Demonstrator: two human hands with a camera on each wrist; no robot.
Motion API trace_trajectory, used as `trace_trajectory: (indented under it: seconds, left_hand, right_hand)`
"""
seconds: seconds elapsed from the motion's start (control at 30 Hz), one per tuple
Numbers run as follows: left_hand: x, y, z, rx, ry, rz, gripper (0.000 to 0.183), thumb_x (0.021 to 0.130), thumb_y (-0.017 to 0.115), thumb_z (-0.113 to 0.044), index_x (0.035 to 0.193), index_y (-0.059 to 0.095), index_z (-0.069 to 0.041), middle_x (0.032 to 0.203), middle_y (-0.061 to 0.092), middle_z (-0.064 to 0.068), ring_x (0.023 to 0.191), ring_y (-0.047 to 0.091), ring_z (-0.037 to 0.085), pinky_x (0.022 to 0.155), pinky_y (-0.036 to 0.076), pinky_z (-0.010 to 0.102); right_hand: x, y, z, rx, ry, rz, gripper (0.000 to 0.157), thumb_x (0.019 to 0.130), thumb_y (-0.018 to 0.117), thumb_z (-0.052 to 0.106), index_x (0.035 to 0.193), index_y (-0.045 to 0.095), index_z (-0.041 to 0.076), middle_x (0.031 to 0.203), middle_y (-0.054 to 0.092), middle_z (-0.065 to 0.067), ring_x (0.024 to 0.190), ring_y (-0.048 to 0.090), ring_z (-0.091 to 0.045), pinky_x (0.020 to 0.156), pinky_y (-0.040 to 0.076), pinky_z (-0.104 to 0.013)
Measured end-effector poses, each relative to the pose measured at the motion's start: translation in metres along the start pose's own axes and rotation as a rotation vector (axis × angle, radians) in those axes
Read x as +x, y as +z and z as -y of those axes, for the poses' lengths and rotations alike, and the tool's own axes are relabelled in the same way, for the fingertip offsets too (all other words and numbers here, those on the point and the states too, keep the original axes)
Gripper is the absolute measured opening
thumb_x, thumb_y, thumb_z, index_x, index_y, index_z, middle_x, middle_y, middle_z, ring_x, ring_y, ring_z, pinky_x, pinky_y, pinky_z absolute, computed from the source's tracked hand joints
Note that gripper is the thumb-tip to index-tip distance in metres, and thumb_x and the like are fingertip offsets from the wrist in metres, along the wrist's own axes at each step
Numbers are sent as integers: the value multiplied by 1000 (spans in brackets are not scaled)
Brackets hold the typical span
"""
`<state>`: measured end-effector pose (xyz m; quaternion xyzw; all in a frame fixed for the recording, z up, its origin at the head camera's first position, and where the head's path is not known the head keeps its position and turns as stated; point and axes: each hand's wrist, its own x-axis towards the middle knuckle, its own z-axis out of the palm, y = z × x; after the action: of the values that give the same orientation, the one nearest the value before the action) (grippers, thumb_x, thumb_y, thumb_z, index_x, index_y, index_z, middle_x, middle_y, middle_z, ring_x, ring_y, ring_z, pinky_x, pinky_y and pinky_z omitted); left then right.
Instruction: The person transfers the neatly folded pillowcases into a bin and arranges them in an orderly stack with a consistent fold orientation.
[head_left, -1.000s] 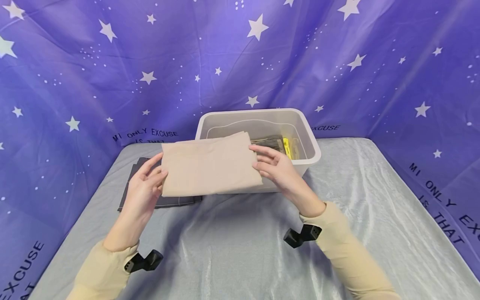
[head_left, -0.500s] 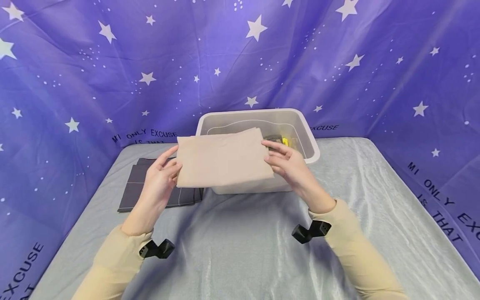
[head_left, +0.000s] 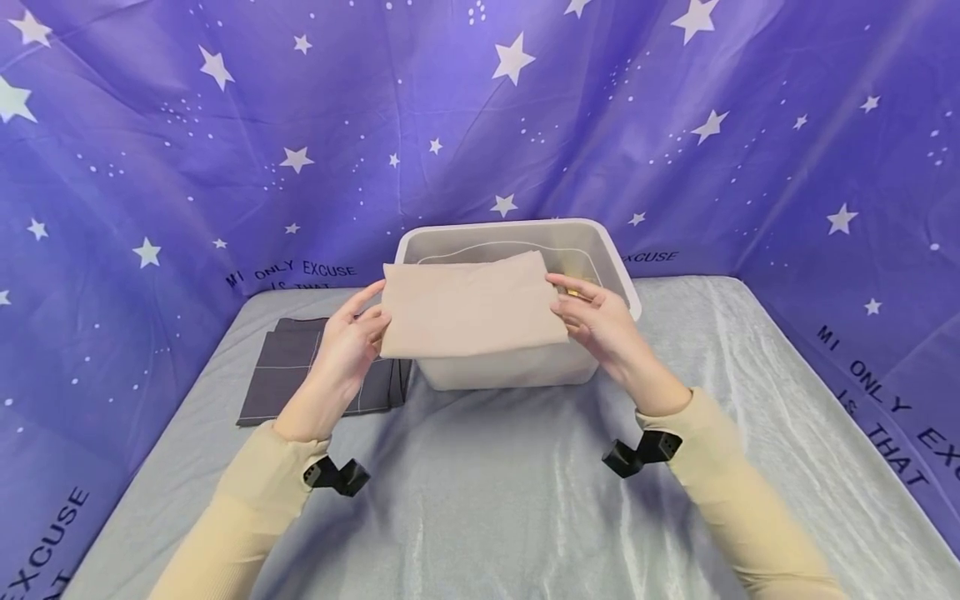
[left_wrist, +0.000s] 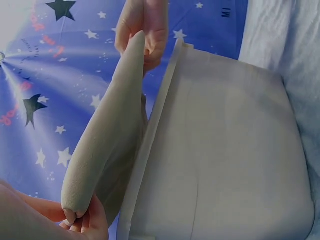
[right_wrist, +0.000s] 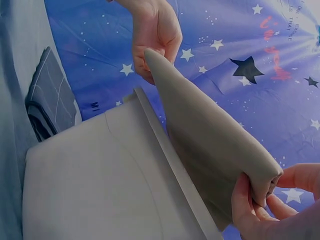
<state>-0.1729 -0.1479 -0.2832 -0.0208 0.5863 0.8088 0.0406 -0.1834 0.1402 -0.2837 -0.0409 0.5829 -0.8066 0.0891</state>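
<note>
A folded beige cloth (head_left: 471, 305) is held level in the air over the near rim of a white plastic bin (head_left: 609, 258). My left hand (head_left: 358, 330) pinches its left edge and my right hand (head_left: 587, 314) pinches its right edge. The left wrist view shows the beige cloth (left_wrist: 107, 135) edge-on beside the white bin's wall (left_wrist: 225, 150), with the far hand at its top end. From the right wrist camera the beige cloth (right_wrist: 210, 135) hangs just above the white bin's rim (right_wrist: 170, 160), my right fingers (right_wrist: 250, 205) curled on its end. Something yellow lies inside the bin, mostly hidden.
A folded dark grey cloth (head_left: 288, 375) with thin light lines lies flat on the shiny grey sheet (head_left: 487, 500) left of the bin. Purple star-printed fabric (head_left: 225, 125) walls in the back and both sides. Black wrist camera mounts sit under both sleeves.
Both hands have carried the beige cloth to the right and farther away, from over the dark cloth's edge to above the bin's near rim. The dark cloth now shows more fully.
</note>
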Motion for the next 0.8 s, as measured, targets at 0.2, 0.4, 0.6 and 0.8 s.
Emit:
trace_trajectory:
  seconds: [0.2, 0.4, 0.6, 0.8]
  left_hand:
    - [10, 10, -3, 31, -8, 15, 52, 88, 39, 6, 136, 32, -11, 69, 49, -4, 59, 39, 8, 59, 35, 19]
    - [22, 20, -9, 56, -22, 5, 54, 87, 40, 8, 137, 32, -12, 69, 40, -3, 56, 35, 8, 63, 35, 22]
    - [34, 29, -13, 56, -30, -18, 55, 86, 39, 9, 136, 33, -12, 72, 40, -1, 58, 36, 8, 62, 35, 21]
    - [44, 34, -14, 113, -40, -45, 55, 86, 38, 10, 136, 35, -13, 82, 50, -1, 63, 42, 8, 68, 37, 24]
  right_hand:
    - [6, -7, 8, -22, 36, -24, 45, 85, 50, -3, 129, 41, 2, 75, 42, 4, 51, 35, -2, 46, 30, -12]
    - [12, -12, 18, 28, 49, -24, 49, 84, 48, -7, 131, 37, 0, 63, 38, 5, 47, 30, -3, 44, 27, -13]
    - [20, -15, 27, 28, 74, -24, 54, 83, 48, -9, 134, 34, 0, 51, 31, 7, 44, 26, -4, 43, 23, -14]
    - [29, -19, 33, -38, 117, -45, 55, 83, 49, -7, 135, 34, 3, 52, 32, 7, 43, 26, -4, 44, 25, -15]
